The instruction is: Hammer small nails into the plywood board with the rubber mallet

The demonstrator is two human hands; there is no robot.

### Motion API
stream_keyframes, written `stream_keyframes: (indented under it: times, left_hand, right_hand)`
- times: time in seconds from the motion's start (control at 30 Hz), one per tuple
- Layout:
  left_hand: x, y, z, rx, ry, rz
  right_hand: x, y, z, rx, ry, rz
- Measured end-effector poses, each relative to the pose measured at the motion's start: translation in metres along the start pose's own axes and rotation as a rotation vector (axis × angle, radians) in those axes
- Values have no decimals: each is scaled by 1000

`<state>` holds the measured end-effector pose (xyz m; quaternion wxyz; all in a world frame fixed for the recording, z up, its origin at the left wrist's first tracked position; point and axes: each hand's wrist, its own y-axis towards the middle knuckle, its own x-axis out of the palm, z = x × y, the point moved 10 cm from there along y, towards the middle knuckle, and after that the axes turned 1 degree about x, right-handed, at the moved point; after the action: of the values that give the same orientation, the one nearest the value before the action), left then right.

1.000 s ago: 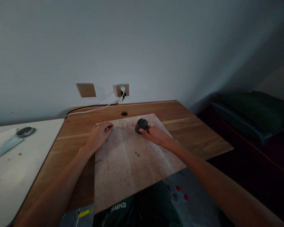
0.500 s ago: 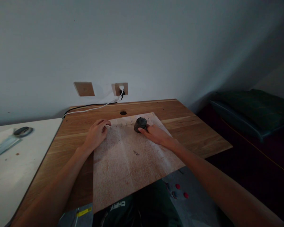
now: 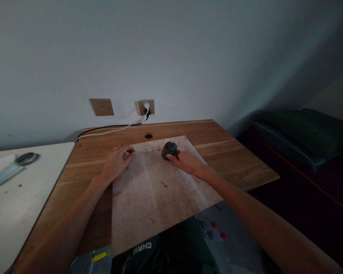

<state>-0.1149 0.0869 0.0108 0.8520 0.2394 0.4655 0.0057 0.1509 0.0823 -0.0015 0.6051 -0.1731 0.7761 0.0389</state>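
My right hand (image 3: 187,160) is wrapped round a dark, rounded stone (image 3: 169,150) over the upper right part of a pale brown board (image 3: 148,201). At the board's upper left edge, my left hand (image 3: 120,158) is closed in a pinch, its fingertips around a small metal nail that they now hide. Between the two hands a few small nails (image 3: 152,149) stand upright in a row along the board's far edge. One loose nail (image 3: 163,184) lies on its side near the board's middle.
The board rests on a wooden table (image 3: 231,156) and overhangs its near edge above my lap. A white table (image 3: 20,213) with a tape roll (image 3: 28,158) adjoins on the left. Cables (image 3: 111,131) run from a wall socket (image 3: 146,107). A dark green cushion (image 3: 305,137) lies at right.
My left fingertips have shifted slightly right and closed over the nail that showed beside them before. My right hand and the stone have hardly moved.
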Motion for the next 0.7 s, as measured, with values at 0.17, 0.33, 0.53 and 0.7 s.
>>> stream_keyframes:
  times: [0.17, 0.33, 0.53, 0.7]
  left_hand:
    - [0, 0, 6, 42, -29, 10]
    - [11, -2, 10, 118, -41, -52]
    - [6, -2, 13, 188, -16, 9]
    - [6, -2, 11, 167, -4, 8]
  right_hand:
    - [-2, -1, -2, -3, -5, -5]
    - [-2, -1, -3, -11, -9, -3]
    - [-1, 0, -2, -8, -16, -8]
    - [-1, -1, -2, -8, -16, -10]
